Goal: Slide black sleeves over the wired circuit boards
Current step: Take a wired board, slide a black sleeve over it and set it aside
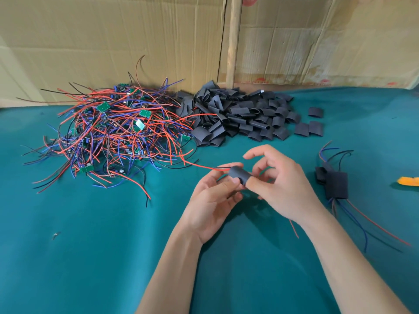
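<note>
Between my two hands is a black sleeve (238, 174), held just above the green cloth. My left hand (212, 198) grips its lower left end with thumb and fingers. My right hand (275, 182) pinches the right end, index finger raised. Red and black wires (204, 167) run out of the sleeve's left end toward the pile; the board inside is hidden. A tangled heap of wired green circuit boards (113, 132) lies at the left. A pile of loose black sleeves (240, 114) lies behind my hands.
Sleeved boards (335, 183) with trailing wires lie at the right. An orange object (408, 181) shows at the right edge. Cardboard sheets (113, 41) stand behind the green cloth (90, 245), with a wooden post (234, 41) between them.
</note>
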`<state>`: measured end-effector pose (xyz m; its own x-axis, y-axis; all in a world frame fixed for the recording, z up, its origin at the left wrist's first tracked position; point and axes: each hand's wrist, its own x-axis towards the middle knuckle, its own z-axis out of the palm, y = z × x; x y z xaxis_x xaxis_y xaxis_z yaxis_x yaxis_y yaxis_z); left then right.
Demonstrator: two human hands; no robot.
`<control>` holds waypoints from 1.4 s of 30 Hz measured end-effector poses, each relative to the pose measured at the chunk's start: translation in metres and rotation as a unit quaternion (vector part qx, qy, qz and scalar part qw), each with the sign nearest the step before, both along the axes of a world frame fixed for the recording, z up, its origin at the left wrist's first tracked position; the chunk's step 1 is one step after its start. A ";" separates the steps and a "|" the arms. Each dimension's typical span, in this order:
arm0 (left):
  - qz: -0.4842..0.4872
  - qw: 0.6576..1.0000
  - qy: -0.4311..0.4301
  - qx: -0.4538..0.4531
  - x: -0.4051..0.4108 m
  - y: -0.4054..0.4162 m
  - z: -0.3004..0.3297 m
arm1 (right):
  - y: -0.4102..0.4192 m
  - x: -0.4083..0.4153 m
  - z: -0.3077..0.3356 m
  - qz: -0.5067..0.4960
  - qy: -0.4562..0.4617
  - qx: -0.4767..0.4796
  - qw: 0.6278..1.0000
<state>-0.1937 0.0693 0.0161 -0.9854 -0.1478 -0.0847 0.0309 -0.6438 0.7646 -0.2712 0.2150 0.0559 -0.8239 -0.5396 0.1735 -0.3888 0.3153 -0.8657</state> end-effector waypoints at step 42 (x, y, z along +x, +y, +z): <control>0.022 0.998 -0.036 0.051 -0.012 -0.008 0.008 | -0.198 -0.080 0.027 0.053 0.210 0.421 0.881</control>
